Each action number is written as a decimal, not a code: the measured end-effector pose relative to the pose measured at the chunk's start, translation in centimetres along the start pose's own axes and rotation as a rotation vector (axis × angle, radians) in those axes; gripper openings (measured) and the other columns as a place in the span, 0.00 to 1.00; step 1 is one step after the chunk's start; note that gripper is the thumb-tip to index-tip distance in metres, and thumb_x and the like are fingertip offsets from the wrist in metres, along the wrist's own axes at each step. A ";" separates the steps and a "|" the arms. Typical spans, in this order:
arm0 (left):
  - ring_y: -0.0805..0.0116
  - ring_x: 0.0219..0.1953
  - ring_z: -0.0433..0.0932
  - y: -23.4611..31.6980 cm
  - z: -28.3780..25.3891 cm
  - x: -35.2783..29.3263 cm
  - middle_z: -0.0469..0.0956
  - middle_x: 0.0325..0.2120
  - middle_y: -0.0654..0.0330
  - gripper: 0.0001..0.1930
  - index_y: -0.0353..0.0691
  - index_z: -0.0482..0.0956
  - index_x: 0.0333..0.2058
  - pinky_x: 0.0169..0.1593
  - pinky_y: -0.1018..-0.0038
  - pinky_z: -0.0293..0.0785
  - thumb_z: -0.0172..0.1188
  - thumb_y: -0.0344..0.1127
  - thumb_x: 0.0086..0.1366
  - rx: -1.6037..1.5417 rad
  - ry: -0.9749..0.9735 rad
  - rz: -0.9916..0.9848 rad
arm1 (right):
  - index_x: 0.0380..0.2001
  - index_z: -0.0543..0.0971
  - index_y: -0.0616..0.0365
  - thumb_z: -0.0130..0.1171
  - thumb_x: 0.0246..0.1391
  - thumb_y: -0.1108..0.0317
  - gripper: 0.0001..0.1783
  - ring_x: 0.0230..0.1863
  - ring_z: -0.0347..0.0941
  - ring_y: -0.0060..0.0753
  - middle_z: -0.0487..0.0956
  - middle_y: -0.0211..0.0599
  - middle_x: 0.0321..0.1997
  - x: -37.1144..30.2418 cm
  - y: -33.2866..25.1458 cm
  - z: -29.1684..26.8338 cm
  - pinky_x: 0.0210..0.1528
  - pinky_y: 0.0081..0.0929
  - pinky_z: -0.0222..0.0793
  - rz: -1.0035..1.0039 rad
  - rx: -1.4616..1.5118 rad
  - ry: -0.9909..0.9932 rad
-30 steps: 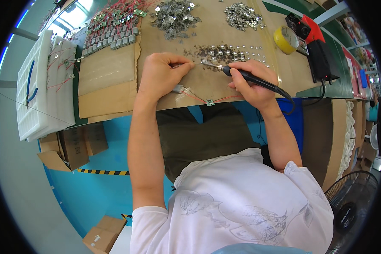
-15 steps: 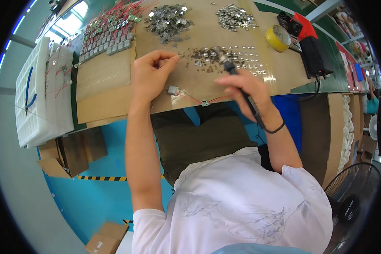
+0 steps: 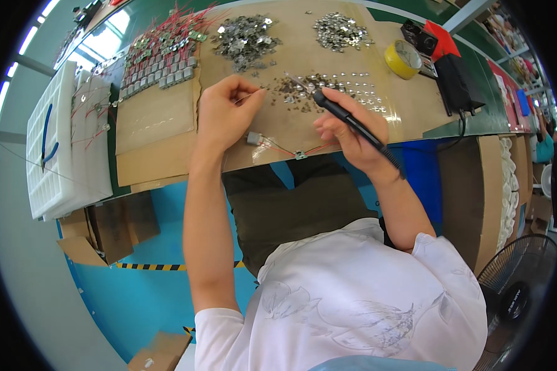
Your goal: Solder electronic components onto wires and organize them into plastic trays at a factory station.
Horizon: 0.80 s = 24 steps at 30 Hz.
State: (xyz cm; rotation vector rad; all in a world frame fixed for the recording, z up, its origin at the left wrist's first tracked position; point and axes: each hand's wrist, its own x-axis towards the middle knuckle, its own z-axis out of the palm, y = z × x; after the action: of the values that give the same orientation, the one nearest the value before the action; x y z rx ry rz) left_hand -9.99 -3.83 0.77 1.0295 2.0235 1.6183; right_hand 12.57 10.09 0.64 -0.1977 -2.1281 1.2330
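Now the right hand point(image 3: 360, 131) wraps its grip round a soldering iron point(image 3: 340, 113), the left hand point(image 3: 226, 112) pinching something thin point(image 3: 245, 97); likely soldering, the next move wanting steady aim.

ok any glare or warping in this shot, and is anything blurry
Head view: glare on the shiny cardboard near the small metal parts; head view: fisheye bows the table, corners black; head view: tip of the soldering iron looks soft, lower left box smeared.
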 end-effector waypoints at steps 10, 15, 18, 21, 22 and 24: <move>0.80 0.22 0.73 0.0 0.1 0.1 0.78 0.17 0.65 0.08 0.32 0.87 0.31 0.29 0.77 0.70 0.70 0.32 0.58 0.137 -0.115 0.004 | 0.43 0.85 0.64 0.64 0.61 0.76 0.08 0.27 0.85 0.24 0.85 0.36 0.29 0.0 0.5 0.8 0.29 0.19 0.77 -0.013 -0.038 0.164; 0.77 0.21 0.74 0.2 0.4 0.0 0.79 0.17 0.62 0.08 0.33 0.88 0.31 0.29 0.75 0.72 0.70 0.33 0.56 0.198 -0.138 -0.013 | 0.41 0.85 0.64 0.64 0.60 0.77 0.07 0.27 0.85 0.23 0.85 0.35 0.29 0.1 0.7 1.0 0.29 0.19 0.77 0.035 -0.009 0.175; 0.77 0.21 0.74 0.2 0.4 0.0 0.79 0.16 0.62 0.08 0.32 0.88 0.31 0.29 0.74 0.73 0.70 0.33 0.56 0.202 -0.136 -0.002 | 0.41 0.86 0.63 0.65 0.59 0.77 0.07 0.26 0.84 0.23 0.85 0.35 0.28 0.5 0.4 1.0 0.29 0.19 0.76 0.020 -0.049 0.163; 0.84 0.23 0.70 0.1 0.5 0.0 0.78 0.19 0.69 0.08 0.32 0.88 0.33 0.28 0.79 0.66 0.73 0.32 0.59 0.225 -0.144 -0.023 | 0.41 0.86 0.62 0.65 0.59 0.77 0.08 0.26 0.84 0.23 0.85 0.34 0.27 0.6 0.6 0.9 0.28 0.19 0.76 0.017 -0.066 0.155; 0.84 0.23 0.70 0.2 0.5 0.0 0.78 0.19 0.69 0.08 0.32 0.88 0.33 0.28 0.79 0.66 0.73 0.32 0.59 0.246 -0.147 -0.014 | 0.41 0.86 0.62 0.65 0.59 0.77 0.08 0.26 0.84 0.23 0.85 0.34 0.27 0.6 0.7 0.9 0.28 0.19 0.76 0.019 -0.065 0.157; 0.84 0.23 0.70 0.3 0.5 0.0 0.78 0.19 0.69 0.08 0.32 0.88 0.33 0.28 0.79 0.67 0.73 0.32 0.59 0.268 -0.150 -0.004 | 0.41 0.86 0.62 0.65 0.59 0.76 0.08 0.26 0.84 0.23 0.84 0.33 0.26 0.5 0.9 0.9 0.28 0.19 0.76 0.006 -0.079 0.157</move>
State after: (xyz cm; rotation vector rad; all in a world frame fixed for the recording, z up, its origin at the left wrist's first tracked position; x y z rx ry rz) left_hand -9.60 -3.48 0.90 1.1973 2.1758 1.2490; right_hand 11.51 10.13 -0.13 -0.3252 -2.0429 1.1000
